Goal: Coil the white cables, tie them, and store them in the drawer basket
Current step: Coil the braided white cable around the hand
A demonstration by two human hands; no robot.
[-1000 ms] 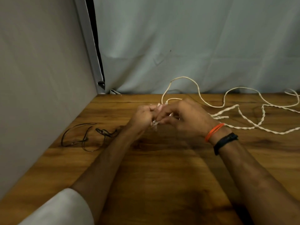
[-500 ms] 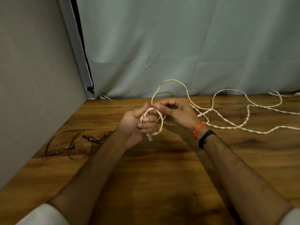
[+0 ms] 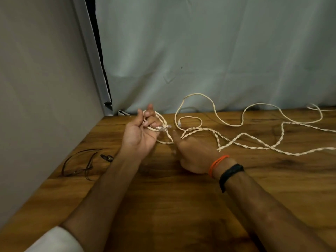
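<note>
Left hand point(image 3: 141, 135) palm-up, fingers curled round the first small loops of white cable point(image 3: 225, 140) near its plug end: grip narrow, anchoring the coil. Right hand point(image 3: 192, 153) palm-down over the twisted run; its grip cannot be told. Remaining cable sprawls across the bench point(image 3: 181, 206); drawer basket not in view.

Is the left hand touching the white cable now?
Touching. The head view shows the white cable looped around the fingers of the left hand.
</note>
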